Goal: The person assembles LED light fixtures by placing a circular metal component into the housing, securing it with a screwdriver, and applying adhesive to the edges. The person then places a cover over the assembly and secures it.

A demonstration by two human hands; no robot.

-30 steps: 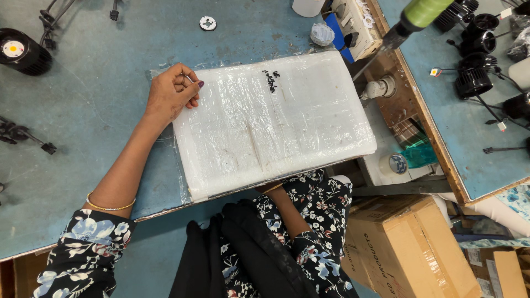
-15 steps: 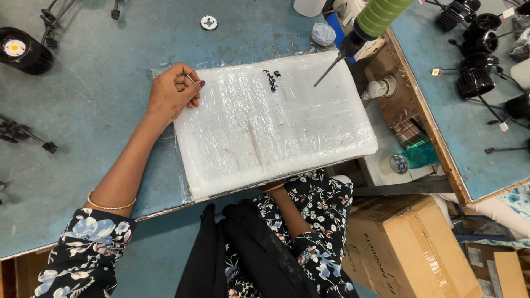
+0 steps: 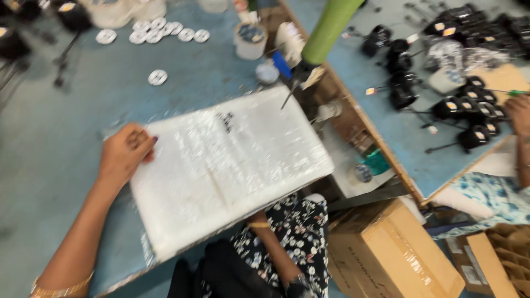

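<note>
Head view: pressing down on a white plastic-wrapped pad [image 3: 226,171] at a blue workbench [image 3: 49,149].

Left hand [image 3: 124,154] lying on the pad's left edge, fingers curled loosely, gripping nothing. Right hand hidden under the pad's near edge, grip impossible to tell. Hanging beyond the pad's far corner, well right of the left hand: green-handled tool [image 3: 320,38]. Lying farther beyond: white discs [image 3: 165,33].

1. The white slab [image 3: 232,165] under my left hand [image 3: 124,154] looks wrapped in glossy, crinkled plastic film.
2. The surface [image 3: 49,143] is matt blue, scuffed.
3. The box [image 3: 386,254] is brown cardboard with shiny tape.
</note>
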